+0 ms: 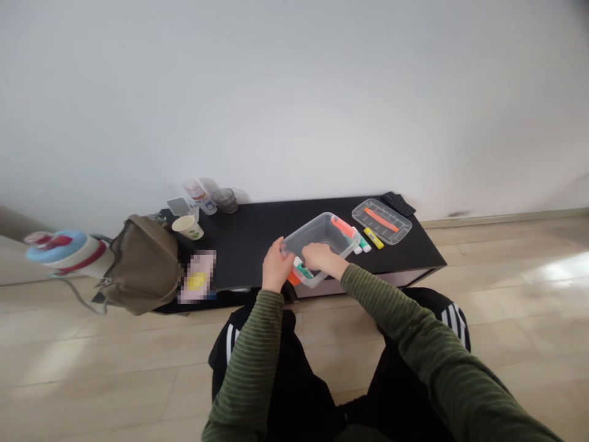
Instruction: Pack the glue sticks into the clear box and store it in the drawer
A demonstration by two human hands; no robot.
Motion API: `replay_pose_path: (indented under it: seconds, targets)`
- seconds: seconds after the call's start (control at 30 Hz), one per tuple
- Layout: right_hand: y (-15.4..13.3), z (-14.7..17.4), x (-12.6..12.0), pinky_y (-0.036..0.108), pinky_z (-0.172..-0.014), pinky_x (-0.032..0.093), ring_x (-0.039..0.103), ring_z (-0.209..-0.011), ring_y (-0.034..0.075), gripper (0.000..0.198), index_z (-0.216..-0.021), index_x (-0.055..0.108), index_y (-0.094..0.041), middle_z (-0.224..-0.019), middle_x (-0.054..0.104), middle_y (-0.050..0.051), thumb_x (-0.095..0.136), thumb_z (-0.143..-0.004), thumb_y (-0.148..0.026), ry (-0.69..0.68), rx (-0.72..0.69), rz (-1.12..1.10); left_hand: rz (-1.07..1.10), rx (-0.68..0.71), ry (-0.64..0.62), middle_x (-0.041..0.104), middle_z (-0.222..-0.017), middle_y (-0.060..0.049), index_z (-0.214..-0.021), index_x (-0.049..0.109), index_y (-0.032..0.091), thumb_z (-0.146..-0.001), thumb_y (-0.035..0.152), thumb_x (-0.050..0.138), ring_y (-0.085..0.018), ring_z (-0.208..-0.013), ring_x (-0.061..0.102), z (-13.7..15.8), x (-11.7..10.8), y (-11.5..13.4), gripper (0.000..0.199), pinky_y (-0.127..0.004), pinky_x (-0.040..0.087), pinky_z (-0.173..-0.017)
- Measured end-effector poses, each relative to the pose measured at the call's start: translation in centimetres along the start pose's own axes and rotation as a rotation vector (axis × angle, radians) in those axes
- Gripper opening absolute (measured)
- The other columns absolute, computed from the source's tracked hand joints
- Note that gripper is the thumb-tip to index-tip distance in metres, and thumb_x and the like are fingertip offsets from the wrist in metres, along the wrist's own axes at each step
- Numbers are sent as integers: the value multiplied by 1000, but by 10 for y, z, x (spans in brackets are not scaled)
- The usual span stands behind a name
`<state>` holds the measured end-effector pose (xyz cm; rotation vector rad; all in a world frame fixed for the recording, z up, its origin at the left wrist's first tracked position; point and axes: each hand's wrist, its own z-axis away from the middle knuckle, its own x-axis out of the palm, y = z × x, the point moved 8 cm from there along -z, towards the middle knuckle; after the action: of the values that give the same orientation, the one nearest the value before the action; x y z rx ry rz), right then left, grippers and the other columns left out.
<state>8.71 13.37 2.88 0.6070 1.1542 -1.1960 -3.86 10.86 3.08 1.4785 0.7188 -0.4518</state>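
A clear plastic box (pixel 332 240) sits at the front of the black table, tilted. My left hand (pixel 276 265) grips its left rim, thumb over the edge. My right hand (pixel 324 258) reaches over the front with curled fingers inside the box; whatever they hold is hidden. Close to those fingertips lies a green-and-white tube (pixel 301 268), and an orange piece (pixel 293 278) shows below my left thumb. At the box's right edge are an orange tube (pixel 343 227) and green-and-white tubes (pixel 364 242), beside a yellow tube (pixel 373 238).
A clear lid (pixel 401 234) bearing an orange strip (pixel 381 219) lies at the right, by a black remote-like object (pixel 398 203). Leftward stand a paper cup (pixel 188 228), a dark glass (pixel 225 200), a spray bottle (pixel 200 195) and a brown bag (pixel 142 264). The wall borders the table behind.
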Motion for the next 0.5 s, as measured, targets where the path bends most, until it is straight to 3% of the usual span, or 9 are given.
replay_pose_path:
  seconds: [0.07, 0.17, 0.27, 0.37, 0.5]
  targets:
    - [20, 13, -24, 30, -82, 52, 71, -103, 24, 26, -108, 76, -23, -111, 76, 10, 59, -92, -32, 177, 4, -69, 9, -5, -2, 67, -132, -12, -143, 51, 16, -81, 19, 60, -24, -118, 65, 0, 0, 0, 63, -39, 47, -109]
    - [76, 41, -58, 26, -84, 49, 69, -101, 19, 30, -113, 72, -26, -108, 77, 4, 48, -97, -32, 503, 104, -247, 34, -13, -5, 67, -132, -13, -143, 51, 16, -81, 19, 60, -24, -117, 66, 0, 0, 0, 63, -39, 47, -108]
    - [141, 66, -68, 28, -83, 48, 68, -96, 19, 31, -113, 71, -22, -105, 76, 5, 47, -97, -33, 714, 218, -398, 39, -21, -3, 67, -132, -13, -143, 51, 16, -80, 19, 60, -24, -117, 66, 0, 1, 0, 64, -39, 47, -108]
    - [189, 74, -52, 28, -82, 47, 67, -93, 19, 28, -107, 71, -20, -102, 76, 5, 48, -95, -30, 714, 330, -447, 38, -16, 2, 67, -131, -13, -143, 52, 16, -80, 18, 60, -24, -115, 67, -1, 2, 0, 63, -39, 47, -108]
    - [209, 62, -11, 26, -80, 45, 67, -99, 19, 24, -105, 72, -20, -106, 75, 6, 53, -93, -28, 500, 415, -372, 50, -20, 19, 67, -131, -13, -142, 52, 16, -80, 18, 60, -23, -115, 67, -2, 3, -2, 63, -38, 47, -108]
